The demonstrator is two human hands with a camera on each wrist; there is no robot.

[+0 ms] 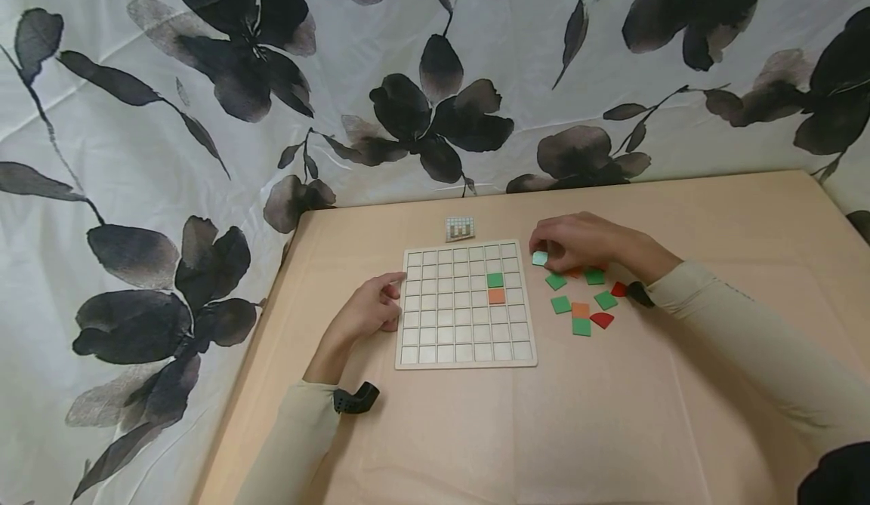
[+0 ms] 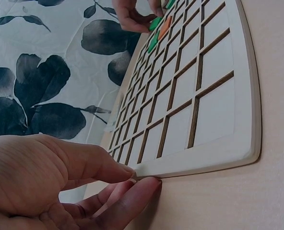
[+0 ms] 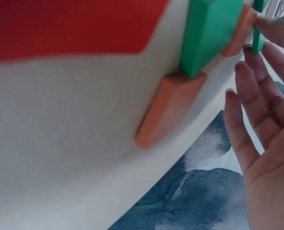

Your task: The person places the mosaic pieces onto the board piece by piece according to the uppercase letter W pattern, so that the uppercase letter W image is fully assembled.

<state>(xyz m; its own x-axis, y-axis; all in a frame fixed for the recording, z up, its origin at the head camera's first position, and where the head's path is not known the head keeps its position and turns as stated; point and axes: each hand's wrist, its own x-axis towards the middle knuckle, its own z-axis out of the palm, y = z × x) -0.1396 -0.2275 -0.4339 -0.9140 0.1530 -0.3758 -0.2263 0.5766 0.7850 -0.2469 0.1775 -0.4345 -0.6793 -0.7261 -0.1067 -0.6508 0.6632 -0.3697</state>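
A white grid board (image 1: 466, 339) lies flat, with a green tile (image 1: 495, 280) and an orange tile (image 1: 497, 296) side by side in one column near its right edge. My left hand (image 1: 367, 310) is at the board's left edge; in the left wrist view thumb and fingertips pinch the rim. Just off the board's right edge, my right hand (image 1: 574, 241) pinches a green tile (image 3: 256, 40) between thumb and fingers; glare makes it look pale in the head view. Loose green tiles (image 1: 560, 305), orange tiles (image 1: 580, 310) and red pieces (image 1: 602, 319) are scattered below that hand.
A small card (image 1: 459, 229) with a printed grid lies behind the board. The pale wooden table (image 1: 442, 429) ends at a floral cloth (image 1: 408, 52) at the back and left. Black bands (image 1: 356, 398) are on both wrists.
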